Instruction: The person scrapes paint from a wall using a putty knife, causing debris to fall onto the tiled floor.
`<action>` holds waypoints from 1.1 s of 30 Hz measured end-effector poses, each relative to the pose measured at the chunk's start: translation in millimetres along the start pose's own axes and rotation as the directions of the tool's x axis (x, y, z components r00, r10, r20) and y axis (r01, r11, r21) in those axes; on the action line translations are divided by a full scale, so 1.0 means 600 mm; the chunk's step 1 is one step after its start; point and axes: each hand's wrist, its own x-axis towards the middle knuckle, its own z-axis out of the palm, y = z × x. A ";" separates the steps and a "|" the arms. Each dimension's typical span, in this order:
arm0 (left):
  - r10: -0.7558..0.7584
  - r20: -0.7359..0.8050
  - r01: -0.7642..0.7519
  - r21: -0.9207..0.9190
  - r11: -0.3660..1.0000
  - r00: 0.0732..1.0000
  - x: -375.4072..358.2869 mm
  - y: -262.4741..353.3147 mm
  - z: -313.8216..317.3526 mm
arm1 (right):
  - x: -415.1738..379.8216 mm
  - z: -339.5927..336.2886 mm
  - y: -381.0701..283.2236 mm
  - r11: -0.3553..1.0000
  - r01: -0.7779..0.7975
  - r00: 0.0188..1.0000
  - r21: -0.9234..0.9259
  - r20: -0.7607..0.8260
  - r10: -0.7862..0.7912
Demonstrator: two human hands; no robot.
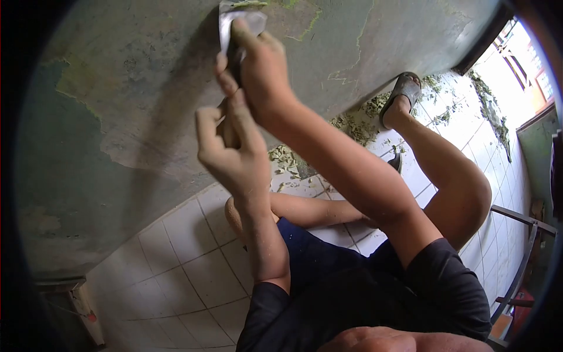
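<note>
Silvery and flat-bladed, a scraper (pixel 253 22) with a darkish grip is against the grey-green painted wall (pixel 146 100) at the far edge of the scene, left of centre; the right hand (pixel 264 67) has its fingers closed around it; the left hand (pixel 231 155) is just nearer, its fingers partly curled and half open beside the right wrist, though whether they grip the lower end of the tool I cannot tell. Yellow-green ragged edges of peeling paint mark the wall around the blade; pale green paint flakes (pixel 355 130) lie along its foot, on the white square-tiled floor (pixel 176 264); a grey open-toed sandal (pixel 409 88) is on the foot at far right; a dark metal frame (pixel 516 216) stands at the right.
</note>
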 end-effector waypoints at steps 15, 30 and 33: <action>0.111 0.074 -0.125 0.213 0.969 0.991 -0.001 0.000 0.014 | 0.020 -0.023 -0.009 0.995 0.092 0.992 0.043 0.087 -0.095; 0.011 0.406 -0.121 0.245 0.962 0.914 0.006 0.013 0.065 | 0.034 -0.135 -0.047 0.988 0.043 0.995 0.147 -0.093 -0.029; -0.140 0.420 0.060 0.198 0.978 0.897 -0.056 -0.005 0.061 | -0.009 -0.165 -0.034 0.995 -0.060 0.968 0.081 -0.238 0.077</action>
